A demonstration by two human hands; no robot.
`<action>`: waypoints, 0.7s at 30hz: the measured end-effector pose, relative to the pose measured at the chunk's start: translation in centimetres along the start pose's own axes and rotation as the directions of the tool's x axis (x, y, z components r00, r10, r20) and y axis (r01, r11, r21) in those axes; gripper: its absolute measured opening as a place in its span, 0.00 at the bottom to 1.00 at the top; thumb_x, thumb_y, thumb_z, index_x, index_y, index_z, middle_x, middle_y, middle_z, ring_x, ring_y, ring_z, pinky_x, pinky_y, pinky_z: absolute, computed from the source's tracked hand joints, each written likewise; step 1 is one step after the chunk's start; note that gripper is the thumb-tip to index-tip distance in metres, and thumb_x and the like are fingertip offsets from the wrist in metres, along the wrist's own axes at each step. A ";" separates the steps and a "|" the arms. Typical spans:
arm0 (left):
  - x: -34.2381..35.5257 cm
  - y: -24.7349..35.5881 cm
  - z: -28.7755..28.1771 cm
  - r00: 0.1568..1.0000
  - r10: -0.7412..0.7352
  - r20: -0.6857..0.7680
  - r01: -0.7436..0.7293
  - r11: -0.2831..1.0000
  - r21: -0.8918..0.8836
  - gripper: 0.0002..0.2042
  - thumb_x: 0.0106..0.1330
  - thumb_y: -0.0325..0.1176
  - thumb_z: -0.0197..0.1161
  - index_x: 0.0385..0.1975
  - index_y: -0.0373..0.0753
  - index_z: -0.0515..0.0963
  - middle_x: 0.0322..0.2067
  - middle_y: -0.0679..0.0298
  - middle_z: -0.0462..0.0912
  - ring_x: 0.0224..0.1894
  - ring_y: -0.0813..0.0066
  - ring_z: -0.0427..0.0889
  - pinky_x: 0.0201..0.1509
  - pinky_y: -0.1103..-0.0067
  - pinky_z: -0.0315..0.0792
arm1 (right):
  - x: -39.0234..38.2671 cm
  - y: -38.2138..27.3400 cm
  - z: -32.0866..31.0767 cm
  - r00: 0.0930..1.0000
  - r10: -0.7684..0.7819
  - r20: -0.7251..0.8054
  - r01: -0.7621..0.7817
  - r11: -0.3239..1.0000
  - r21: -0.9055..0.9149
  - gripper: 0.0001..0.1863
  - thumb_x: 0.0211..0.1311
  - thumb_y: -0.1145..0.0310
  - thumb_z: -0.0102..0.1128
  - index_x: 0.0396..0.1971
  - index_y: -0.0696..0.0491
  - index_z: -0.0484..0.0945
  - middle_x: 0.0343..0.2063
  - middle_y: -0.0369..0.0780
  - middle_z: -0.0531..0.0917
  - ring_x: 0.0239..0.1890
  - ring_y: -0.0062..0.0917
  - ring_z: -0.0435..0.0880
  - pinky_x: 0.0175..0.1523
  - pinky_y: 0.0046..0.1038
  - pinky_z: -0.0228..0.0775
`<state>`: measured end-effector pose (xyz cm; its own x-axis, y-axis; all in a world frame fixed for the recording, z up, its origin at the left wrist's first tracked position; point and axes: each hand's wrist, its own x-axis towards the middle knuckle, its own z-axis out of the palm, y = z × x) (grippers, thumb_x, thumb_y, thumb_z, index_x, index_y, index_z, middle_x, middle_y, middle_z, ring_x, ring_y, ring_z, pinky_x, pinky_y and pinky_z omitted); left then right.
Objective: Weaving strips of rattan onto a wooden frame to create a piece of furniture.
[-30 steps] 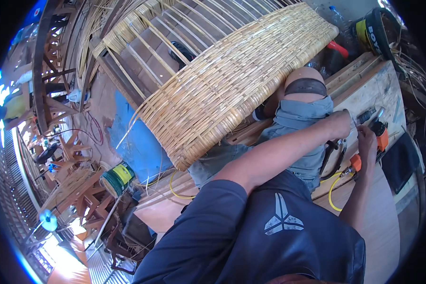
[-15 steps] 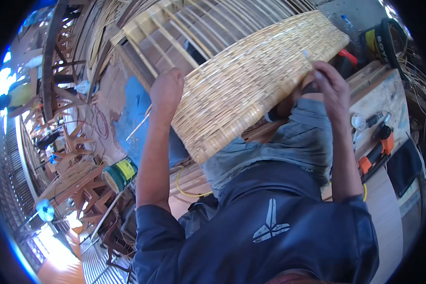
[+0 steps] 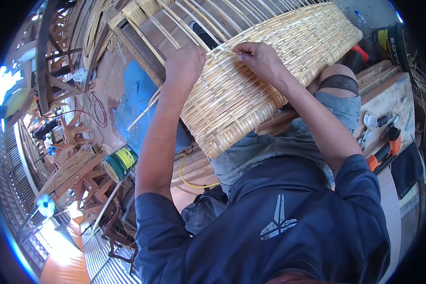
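**Both hands at the rim of a woven panel**

Nearest the camera, at 6 o'clock, is the person's dark blue shirt (image 3: pixel 279 227), with both bare forearms rising from its short sleeves toward 12 o'clock. Just beyond it are grey shorts (image 3: pixel 288 142) and a bent knee (image 3: pixel 338 78) at about 2 o'clock.

The woven rattan panel (image 3: pixel 251 99) rests tilted across the lap, its finished weave running from the centre up to 1 o'clock and its loose upright canes (image 3: pixel 208 28) fanning out toward 12 o'clock.

The left hand (image 3: pixel 187 64) lies curled on the upper edge of the weave at 11 o'clock, fingers folded over the canes; whether it grips a strand I cannot tell. The right hand (image 3: pixel 260 59) sits just beside it at 12 o'clock, its fingertips pinching a thin pale strip (image 3: pixel 225 49) that spans the gap between the two hands.

At 3 o'clock a wooden surface (image 3: pixel 388 102) carries an orange-handled tool (image 3: pixel 383 154). At 8 o'clock a spool of green and yellow cord (image 3: pixel 119 163) stands on the floor, with a blue sheet (image 3: pixel 135 102) behind it near 10 o'clock. Stacked wooden chair frames (image 3: pixel 66 142) fill the far edge at 9 o'clock.
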<state>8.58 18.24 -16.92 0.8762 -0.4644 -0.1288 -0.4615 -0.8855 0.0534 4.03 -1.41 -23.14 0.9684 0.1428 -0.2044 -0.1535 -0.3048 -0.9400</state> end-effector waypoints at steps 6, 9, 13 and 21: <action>-0.3 0.3 0.4 0.991 0.118 -0.060 -0.101 0.969 0.227 0.08 0.58 0.32 0.54 0.20 0.40 0.76 0.23 0.60 0.78 0.29 0.63 0.81 0.30 0.68 0.75 | 0.6 -0.4 0.9 1.000 -0.003 0.031 0.007 0.991 -0.131 0.12 0.59 0.70 0.54 0.42 0.56 0.79 0.32 0.46 0.83 0.33 0.32 0.83 0.44 0.27 0.73; -0.6 0.5 0.4 0.987 0.142 -0.074 -0.122 0.965 0.234 0.07 0.58 0.32 0.54 0.20 0.41 0.75 0.23 0.62 0.77 0.29 0.64 0.80 0.28 0.70 0.75 | 0.7 -0.3 1.0 0.998 -0.045 0.036 0.051 0.976 -0.211 0.12 0.59 0.69 0.54 0.41 0.55 0.80 0.32 0.48 0.83 0.34 0.36 0.83 0.45 0.29 0.73; -0.6 0.3 0.8 0.988 0.140 -0.068 -0.120 0.962 0.247 0.04 0.58 0.32 0.54 0.24 0.41 0.75 0.26 0.62 0.78 0.30 0.65 0.80 0.30 0.70 0.75 | 0.6 -0.3 1.1 0.997 -0.073 0.040 0.081 0.967 -0.241 0.12 0.59 0.68 0.54 0.40 0.55 0.80 0.33 0.48 0.82 0.35 0.39 0.82 0.46 0.32 0.73; -0.7 0.0 0.9 0.991 0.130 -0.038 -0.117 0.965 0.236 0.03 0.58 0.31 0.53 0.26 0.41 0.73 0.27 0.62 0.78 0.32 0.65 0.81 0.32 0.71 0.76 | 1.2 -0.7 2.0 0.997 -0.067 0.042 0.076 0.955 -0.286 0.12 0.59 0.67 0.53 0.39 0.54 0.81 0.33 0.46 0.83 0.38 0.37 0.82 0.47 0.33 0.72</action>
<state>7.85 18.52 -17.74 0.8137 -0.5754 -0.0829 -0.5805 -0.7969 -0.1672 4.91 0.87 -23.30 0.9675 0.2019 -0.1519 -0.0164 -0.5497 -0.8352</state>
